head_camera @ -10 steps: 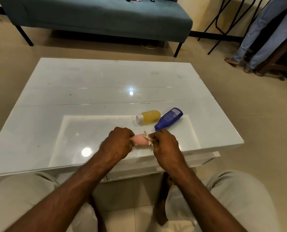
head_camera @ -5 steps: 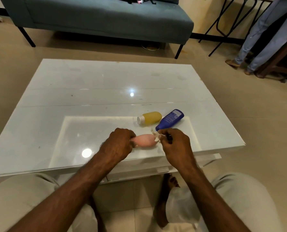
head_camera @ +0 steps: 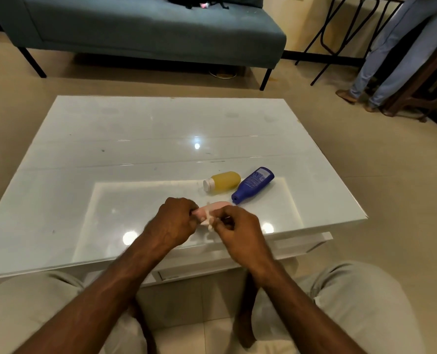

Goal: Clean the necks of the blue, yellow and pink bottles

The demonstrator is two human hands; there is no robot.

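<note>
Two grips — left hand holds the likely light, slick pink bottle by its body; right hand pinches a wipe

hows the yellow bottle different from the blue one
The yellow bottle is short and rounded; the blue bottle is longer and tapers. The yellow bottle has a white cap pointing left; the blue bottle's cap end is blue. The blue bottle shows a printed label, the yellow bottle none. Both lie on their sides on the table.

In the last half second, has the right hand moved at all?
Yes. The right hand slid left toward the left hand, judged against the blue bottle, which stayed put.
</note>
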